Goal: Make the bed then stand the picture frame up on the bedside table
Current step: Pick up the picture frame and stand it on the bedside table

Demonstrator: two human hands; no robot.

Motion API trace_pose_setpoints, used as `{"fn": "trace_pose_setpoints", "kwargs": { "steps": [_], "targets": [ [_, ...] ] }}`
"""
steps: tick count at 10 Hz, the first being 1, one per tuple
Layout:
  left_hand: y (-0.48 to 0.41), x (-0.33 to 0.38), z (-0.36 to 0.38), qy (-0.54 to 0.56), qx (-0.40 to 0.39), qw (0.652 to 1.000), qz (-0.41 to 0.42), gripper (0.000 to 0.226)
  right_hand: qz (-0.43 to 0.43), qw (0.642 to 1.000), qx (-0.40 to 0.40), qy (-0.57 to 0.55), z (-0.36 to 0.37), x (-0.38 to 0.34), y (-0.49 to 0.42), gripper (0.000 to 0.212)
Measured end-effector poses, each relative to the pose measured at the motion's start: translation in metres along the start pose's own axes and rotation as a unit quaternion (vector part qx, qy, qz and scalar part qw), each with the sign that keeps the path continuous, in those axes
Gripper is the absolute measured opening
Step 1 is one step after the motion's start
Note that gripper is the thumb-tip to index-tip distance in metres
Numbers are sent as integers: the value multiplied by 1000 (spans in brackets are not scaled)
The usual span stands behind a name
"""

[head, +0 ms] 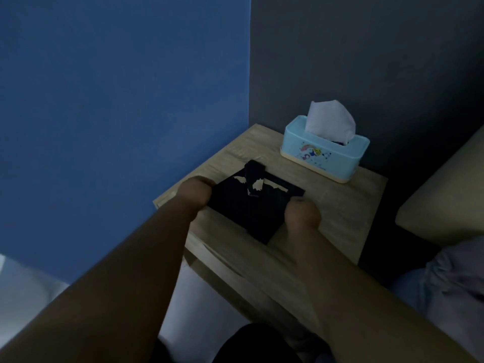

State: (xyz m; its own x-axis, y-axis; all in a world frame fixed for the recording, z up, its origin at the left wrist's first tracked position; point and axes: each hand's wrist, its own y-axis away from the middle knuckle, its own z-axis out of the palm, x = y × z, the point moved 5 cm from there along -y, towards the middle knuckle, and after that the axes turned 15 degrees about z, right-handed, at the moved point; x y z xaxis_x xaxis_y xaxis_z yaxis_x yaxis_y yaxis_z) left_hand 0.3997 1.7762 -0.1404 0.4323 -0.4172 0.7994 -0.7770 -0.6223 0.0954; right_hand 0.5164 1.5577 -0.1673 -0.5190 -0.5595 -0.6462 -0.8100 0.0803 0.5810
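A black picture frame (248, 208) lies back side up on the wooden bedside table (337, 218), with its stand flap (253, 176) sticking up at the far edge. My left hand (195, 196) grips the frame's left edge. On the frame's right edge my right hand (302, 217) is closed as well. The fingers of both hands curl under or around the frame and are partly hidden. The room is dim.
A light blue tissue box (324, 155) with a white tissue poking out stands at the table's back right. Blue wall (117, 113) on the left, dark wall behind. The bed's beige headboard (442, 195) and crumpled grey bedding (450, 289) are at the right.
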Motion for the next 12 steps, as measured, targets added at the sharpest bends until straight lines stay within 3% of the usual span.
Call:
{"fn": "trace_pose_setpoints", "kwargs": {
  "steps": [1, 2, 3, 4, 5, 6, 7, 8, 10, 12],
  "targets": [
    [-2, 15, -8, 74, 0, 997, -15, 27, -31, 996, -21, -76, -3, -1, 2, 43],
    [-3, 31, -15, 74, -16, 997, -12, 20, -164, 986, -27, 4, -3, -3, 9, 47],
    [-6, 39, -24, 169, 22, 983, -67, 20, -270, 960, 16, 68, -4, -6, 14, 43],
    [-8, 48, -29, 296, 86, 946, -97, 16, -314, 943, 69, 85, -6, -13, 20, 33],
    [-9, 60, -30, 472, 149, 866, -71, 20, -318, 934, 107, 125, -7, -21, 23, 30],
    [-5, 65, -21, 542, 151, 823, -72, 13, -318, 932, 121, 129, -4, -27, 28, 30],
    [2, 67, -4, 453, 81, 886, -58, 18, -326, 927, 126, 138, -2, -32, 34, 29],
    [13, 73, 16, 386, 4, 922, -15, 22, -351, 915, 135, 144, 1, -33, 40, 26],
    [26, 81, 26, 347, -81, 932, 66, 56, -396, 897, 117, 159, 14, -38, 56, 30],
    [29, 75, 19, 339, -86, 932, 93, 57, -400, 892, 47, 205, 32, -46, 63, 35]
  ]
}}
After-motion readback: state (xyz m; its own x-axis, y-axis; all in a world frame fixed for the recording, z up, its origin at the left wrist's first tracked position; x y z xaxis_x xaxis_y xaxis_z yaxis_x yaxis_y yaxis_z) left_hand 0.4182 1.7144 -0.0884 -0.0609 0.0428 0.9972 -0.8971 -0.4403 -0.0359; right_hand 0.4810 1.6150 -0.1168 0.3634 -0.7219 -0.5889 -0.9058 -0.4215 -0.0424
